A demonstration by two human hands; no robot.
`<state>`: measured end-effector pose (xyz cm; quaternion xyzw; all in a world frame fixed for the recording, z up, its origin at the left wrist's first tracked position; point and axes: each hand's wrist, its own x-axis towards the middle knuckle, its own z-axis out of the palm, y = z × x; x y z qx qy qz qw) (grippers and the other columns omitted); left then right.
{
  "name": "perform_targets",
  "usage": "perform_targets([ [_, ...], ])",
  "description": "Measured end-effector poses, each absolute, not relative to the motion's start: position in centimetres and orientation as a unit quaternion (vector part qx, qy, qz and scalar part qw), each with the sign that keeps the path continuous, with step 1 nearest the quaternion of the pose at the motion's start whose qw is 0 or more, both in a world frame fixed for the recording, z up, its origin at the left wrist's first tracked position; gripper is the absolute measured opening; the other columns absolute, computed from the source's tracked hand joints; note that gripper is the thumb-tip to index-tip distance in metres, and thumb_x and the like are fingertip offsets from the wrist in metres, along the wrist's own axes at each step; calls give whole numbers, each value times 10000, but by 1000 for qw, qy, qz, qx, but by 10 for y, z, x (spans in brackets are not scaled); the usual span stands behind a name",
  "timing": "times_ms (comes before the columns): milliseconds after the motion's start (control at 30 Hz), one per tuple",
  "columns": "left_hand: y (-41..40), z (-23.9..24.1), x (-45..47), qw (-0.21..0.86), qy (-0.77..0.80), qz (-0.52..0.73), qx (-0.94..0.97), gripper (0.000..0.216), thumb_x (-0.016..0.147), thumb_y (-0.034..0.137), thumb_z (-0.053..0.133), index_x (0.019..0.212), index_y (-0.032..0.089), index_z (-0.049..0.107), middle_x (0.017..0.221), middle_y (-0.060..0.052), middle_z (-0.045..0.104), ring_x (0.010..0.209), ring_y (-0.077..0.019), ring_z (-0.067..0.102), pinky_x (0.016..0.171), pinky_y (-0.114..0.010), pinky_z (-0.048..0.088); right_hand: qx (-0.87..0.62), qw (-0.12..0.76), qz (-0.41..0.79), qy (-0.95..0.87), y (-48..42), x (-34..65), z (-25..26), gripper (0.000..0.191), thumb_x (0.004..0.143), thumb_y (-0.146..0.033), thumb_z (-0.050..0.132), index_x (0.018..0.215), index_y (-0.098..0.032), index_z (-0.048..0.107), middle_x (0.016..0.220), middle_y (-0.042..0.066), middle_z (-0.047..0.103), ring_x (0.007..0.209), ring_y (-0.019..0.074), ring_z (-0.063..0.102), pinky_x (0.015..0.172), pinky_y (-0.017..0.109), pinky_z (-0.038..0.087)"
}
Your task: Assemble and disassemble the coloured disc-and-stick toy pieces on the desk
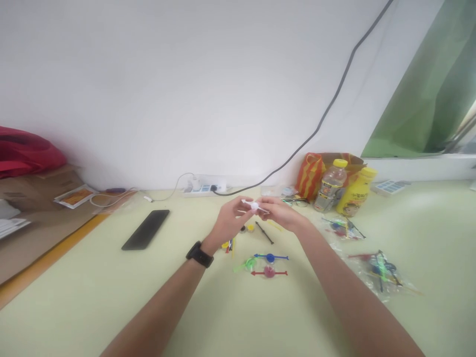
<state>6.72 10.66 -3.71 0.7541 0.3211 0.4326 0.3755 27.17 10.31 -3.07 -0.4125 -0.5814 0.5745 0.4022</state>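
Observation:
Above the pale green table (111,297), my left hand (227,220) and my right hand (280,213) meet, both pinching a small white spinner toy (254,206) with thin arms. A black watch (200,254) is on my left wrist. Below the hands lie a blue spinner (270,257), a red spinner (269,272), a green piece (243,265), a black stick (264,232) and small yellow and red bits (228,245).
A black phone (146,229) lies left of centre. Two clear bags of coloured toy parts (379,270) (340,228) sit on the right. A clear bottle (329,186), a yellow bottle (357,198), a striped bag (310,173) and a power strip (203,187) line the wall.

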Motion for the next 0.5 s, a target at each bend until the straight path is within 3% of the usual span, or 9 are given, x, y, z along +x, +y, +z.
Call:
perform_targets([
  [200, 108, -29, 65, 387, 346, 472, 712, 307, 875, 410, 760, 1078, 183, 725, 948, -67, 759, 906, -221, 752, 833, -335, 619, -452, 459, 404, -649, 97, 251, -22, 166, 876, -372, 652, 903, -207, 647, 880, 6, 645, 797, 151, 561, 756, 301, 440],
  [367, 108, -23, 60, 382, 328, 464, 728, 280, 871, 404, 767, 1040, 184, 726, 948, -71, 741, 896, -227, 763, 829, -345, 637, -397, 461, 479, -633, 94, 250, -15, 144, 871, -328, 624, 961, -216, 620, 758, -14, 648, 668, 143, 576, 683, 303, 464],
  [500, 104, -16, 57, 332, 303, 441, 776, 290, 872, 423, 768, 1048, 197, 726, 1099, -95, 696, 873, -209, 761, 800, -336, 643, -390, 446, 510, -623, 94, 253, -15, 109, 805, -245, 624, 903, -206, 594, 764, 7, 692, 653, 144, 605, 656, 295, 468],
])
